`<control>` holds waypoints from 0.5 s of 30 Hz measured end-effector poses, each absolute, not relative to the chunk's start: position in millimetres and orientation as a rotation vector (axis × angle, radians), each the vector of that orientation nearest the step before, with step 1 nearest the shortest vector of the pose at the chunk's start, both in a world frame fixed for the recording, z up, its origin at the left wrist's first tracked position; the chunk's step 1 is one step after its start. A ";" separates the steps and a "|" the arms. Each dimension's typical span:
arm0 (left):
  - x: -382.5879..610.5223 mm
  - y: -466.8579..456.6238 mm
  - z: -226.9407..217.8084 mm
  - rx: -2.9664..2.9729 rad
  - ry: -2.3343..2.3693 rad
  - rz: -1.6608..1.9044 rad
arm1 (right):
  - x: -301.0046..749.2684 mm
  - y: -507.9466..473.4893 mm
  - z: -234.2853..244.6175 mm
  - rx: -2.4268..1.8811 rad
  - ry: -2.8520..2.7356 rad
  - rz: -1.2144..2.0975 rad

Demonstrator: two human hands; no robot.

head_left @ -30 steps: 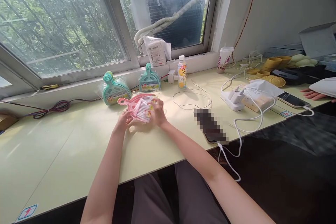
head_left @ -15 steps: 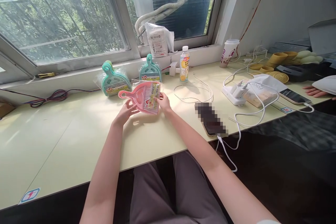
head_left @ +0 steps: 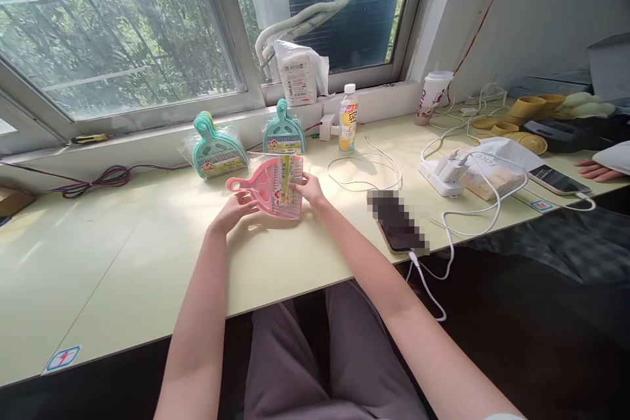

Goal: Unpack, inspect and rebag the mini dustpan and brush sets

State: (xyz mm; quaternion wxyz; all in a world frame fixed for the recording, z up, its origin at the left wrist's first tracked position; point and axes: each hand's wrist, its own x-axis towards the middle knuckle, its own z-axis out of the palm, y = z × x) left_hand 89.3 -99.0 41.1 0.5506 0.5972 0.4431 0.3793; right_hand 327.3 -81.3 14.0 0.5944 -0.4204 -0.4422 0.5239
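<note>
Between my hands is a pink dustpan and brush set [head_left: 266,185] in clear wrap with a printed label, its looped handle pointing left. My left hand [head_left: 235,210] grips it from below near the handle, with part of the fingers hidden behind it. At its right edge, my right hand [head_left: 310,189] pinches the brush end, thumb over the front. Behind it, against the wall under the window, lean wrapped green dustpan sets [head_left: 217,151] on the left and another green dustpan set [head_left: 283,131] nearer the middle.
A bottle [head_left: 348,119], a loose cable [head_left: 367,164] and a charging phone [head_left: 399,226] are to the right. Farther along stand a power strip [head_left: 440,177], a paper cup [head_left: 433,98] and a phone [head_left: 561,178] beside another person's hand [head_left: 595,169]. Bundled wires [head_left: 105,178] lie left.
The pink dustpan set has tilted so that its front faces me more, and its label looks more upright. My right thumb now reaches farther over its front.
</note>
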 end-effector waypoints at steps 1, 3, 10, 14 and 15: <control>86.4 -98.1 40.5 1.409 1.055 0.887 | 328.1 -81.2 13.7 -0.966 -1.006 1.228; 81.3 -95.9 39.6 1.393 1.075 0.899 | 329.2 -81.4 14.3 -0.955 -0.975 1.242; 58.9 -88.2 37.3 1.311 1.170 1.141 | 335.1 -81.5 20.0 -0.916 -0.936 1.282; 32.6 -87.3 35.8 1.086 1.494 1.499 | 346.2 -78.1 18.3 -0.945 -0.796 1.219; 26.2 -88.5 35.9 1.055 1.596 1.535 | 348.6 -77.3 17.6 -0.945 -0.759 1.205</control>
